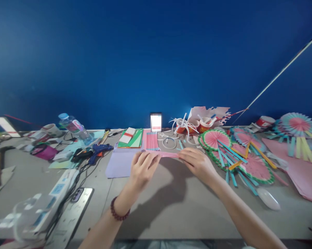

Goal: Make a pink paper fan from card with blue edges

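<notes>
Between my two hands a narrow pink paper strip (pixel 169 155) is held level above the table. My left hand (pixel 144 166) pinches one end, and a beaded bracelet circles that wrist. The other end sits in the closed fingers of my right hand (pixel 196 162). Just behind the strip stands a pleated pink paper piece (pixel 152 141). A lilac sheet (pixel 118 166) lies left of my left hand, with green paper (pixel 138 140) and a small white packet (pixel 127 135) behind it. Several round paper fans (pixel 257 167) with blue and yellow strips lie right of my right hand.
On the left are a power strip (pixel 57 193) with cables, a phone (pixel 76 211), a water bottle (pixel 76 128) and a blue glue gun (pixel 98 152). At the back are paper cups (pixel 205 125) with white strips and a lit screen (pixel 156 122). A white mouse (pixel 268 199) lies right.
</notes>
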### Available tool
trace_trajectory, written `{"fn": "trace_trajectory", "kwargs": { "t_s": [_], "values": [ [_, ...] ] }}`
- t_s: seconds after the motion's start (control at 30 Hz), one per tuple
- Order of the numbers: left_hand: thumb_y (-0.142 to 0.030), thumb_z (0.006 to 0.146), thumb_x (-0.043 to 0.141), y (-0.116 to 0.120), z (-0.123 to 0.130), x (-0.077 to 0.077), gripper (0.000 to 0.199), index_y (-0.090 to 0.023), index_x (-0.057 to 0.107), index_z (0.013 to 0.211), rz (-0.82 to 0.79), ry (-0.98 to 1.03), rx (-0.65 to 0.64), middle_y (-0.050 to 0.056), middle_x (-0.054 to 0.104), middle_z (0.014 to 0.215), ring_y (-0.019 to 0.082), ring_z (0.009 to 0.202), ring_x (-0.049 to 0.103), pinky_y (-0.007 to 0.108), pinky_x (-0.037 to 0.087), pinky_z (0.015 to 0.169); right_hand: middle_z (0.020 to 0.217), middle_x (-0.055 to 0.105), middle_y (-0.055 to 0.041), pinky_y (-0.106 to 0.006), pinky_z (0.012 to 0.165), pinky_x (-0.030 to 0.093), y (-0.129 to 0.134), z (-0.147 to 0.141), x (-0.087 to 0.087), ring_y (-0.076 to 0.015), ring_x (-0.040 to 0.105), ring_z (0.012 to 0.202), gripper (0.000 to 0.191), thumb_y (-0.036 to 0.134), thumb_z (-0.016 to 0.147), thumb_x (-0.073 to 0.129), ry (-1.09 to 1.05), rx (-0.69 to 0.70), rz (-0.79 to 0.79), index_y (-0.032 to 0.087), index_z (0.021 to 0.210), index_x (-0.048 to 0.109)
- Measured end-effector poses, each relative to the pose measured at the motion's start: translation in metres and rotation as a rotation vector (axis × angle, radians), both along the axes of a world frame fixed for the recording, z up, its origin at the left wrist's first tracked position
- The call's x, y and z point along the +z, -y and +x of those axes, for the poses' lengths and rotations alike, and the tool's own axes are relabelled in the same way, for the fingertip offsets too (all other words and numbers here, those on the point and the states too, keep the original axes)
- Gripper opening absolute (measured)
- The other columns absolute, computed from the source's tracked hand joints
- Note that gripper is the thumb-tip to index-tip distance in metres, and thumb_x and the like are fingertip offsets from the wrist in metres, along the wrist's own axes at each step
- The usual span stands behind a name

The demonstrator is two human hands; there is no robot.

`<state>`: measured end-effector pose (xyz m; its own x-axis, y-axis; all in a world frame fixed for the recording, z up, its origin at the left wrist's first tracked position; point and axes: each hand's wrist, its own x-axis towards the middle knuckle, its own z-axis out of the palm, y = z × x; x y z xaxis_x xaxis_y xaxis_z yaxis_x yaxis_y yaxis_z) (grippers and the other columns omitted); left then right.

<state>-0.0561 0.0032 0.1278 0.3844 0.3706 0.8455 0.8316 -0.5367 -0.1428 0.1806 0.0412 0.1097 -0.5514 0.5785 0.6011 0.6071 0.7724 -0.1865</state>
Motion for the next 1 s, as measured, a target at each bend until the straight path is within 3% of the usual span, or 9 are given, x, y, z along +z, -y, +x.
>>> {"fn": "trace_trajectory", "kwargs": {
  "t_s": [0.1,0.17,0.37,0.5,0.6,0.73,0.9,1.0],
  "values": [
    [-0.006,0.086,0.056,0.001,-0.001,-0.003,0.018,-0.02,0.064,0.096,0.0,0.01,0.006,0.002,0.068,0.079,0.015,0.073,0.059,0.032,0.04,0.073,0.077,0.073,-0.0032,-0.03,0.072,0.049,0.0,0.002,-0.004,-0.0166,0.064,0.075,0.021,0.027,0.092,0.053,-0.061,-0.069,-0.005,0.021,0.082,0.07],
    [-0.006,0.086,0.057,0.0,-0.001,-0.004,0.018,-0.019,0.064,0.097,-0.019,0.0,-0.003,0.002,0.068,0.08,0.016,0.075,0.059,0.032,0.04,0.072,0.073,0.072,-0.0038,-0.03,0.07,0.049,-0.002,0.004,-0.004,-0.0163,0.063,0.07,0.023,0.03,0.091,0.054,-0.057,-0.093,-0.01,0.02,0.077,0.069],
    [-0.007,0.086,0.057,-0.013,-0.003,0.001,0.018,-0.018,0.064,0.097,-0.027,-0.022,0.014,0.004,0.067,0.08,0.017,0.076,0.059,0.033,0.04,0.072,0.094,0.07,-0.0069,-0.031,0.078,0.053,-0.013,0.002,0.004,-0.0174,0.064,0.087,0.026,0.023,0.095,0.044,-0.132,-0.061,0.012,0.022,0.102,0.07],
    [-0.009,0.082,0.063,-0.022,-0.005,0.007,0.024,-0.021,0.064,0.103,0.174,-0.002,-0.018,0.002,0.066,0.078,0.016,0.073,0.059,0.032,0.04,0.071,0.094,0.07,-0.0066,-0.031,0.082,0.054,-0.016,0.001,0.013,-0.0176,0.066,0.087,0.026,0.021,0.093,0.047,-0.248,-0.125,0.164,0.024,0.107,0.069],
    [-0.012,0.082,0.066,-0.024,-0.008,0.002,0.027,-0.027,0.064,0.104,0.308,-0.011,-0.074,-0.002,0.063,0.075,0.013,0.068,0.059,0.031,0.04,0.072,0.097,0.071,-0.0069,-0.034,0.085,0.055,-0.01,0.006,0.011,-0.0203,0.068,0.09,0.024,0.022,0.091,0.052,-0.285,-0.209,0.287,0.025,0.106,0.07],
    [-0.011,0.079,0.069,-0.023,-0.012,-0.023,0.018,-0.023,0.065,0.093,0.283,-0.035,-0.117,-0.002,0.064,0.074,0.012,0.069,0.06,0.029,0.042,0.074,0.1,0.072,-0.0074,-0.032,0.084,0.055,-0.003,0.008,-0.015,-0.02,0.068,0.091,0.023,0.021,0.09,0.053,-0.187,-0.174,0.265,0.024,0.105,0.07],
    [-0.01,0.088,0.056,-0.021,-0.013,-0.077,0.011,-0.018,0.062,0.09,-0.125,-0.112,-0.078,0.003,0.066,0.08,0.014,0.076,0.061,0.03,0.042,0.073,0.091,0.072,-0.0083,-0.029,0.074,0.056,-0.001,0.001,-0.071,-0.0175,0.067,0.085,0.026,0.016,0.093,0.044,0.003,-0.13,0.15,0.019,0.098,0.07],
    [-0.009,0.091,0.047,-0.014,-0.011,-0.104,0.017,-0.015,0.062,0.087,-0.347,-0.232,-0.068,0.004,0.063,0.079,0.016,0.074,0.059,0.031,0.042,0.069,0.081,0.071,-0.0064,-0.029,0.068,0.055,0.001,0.0,-0.098,-0.0179,0.066,0.076,0.027,0.017,0.094,0.043,0.079,-0.118,0.127,0.02,0.093,0.07]
  ]
}}
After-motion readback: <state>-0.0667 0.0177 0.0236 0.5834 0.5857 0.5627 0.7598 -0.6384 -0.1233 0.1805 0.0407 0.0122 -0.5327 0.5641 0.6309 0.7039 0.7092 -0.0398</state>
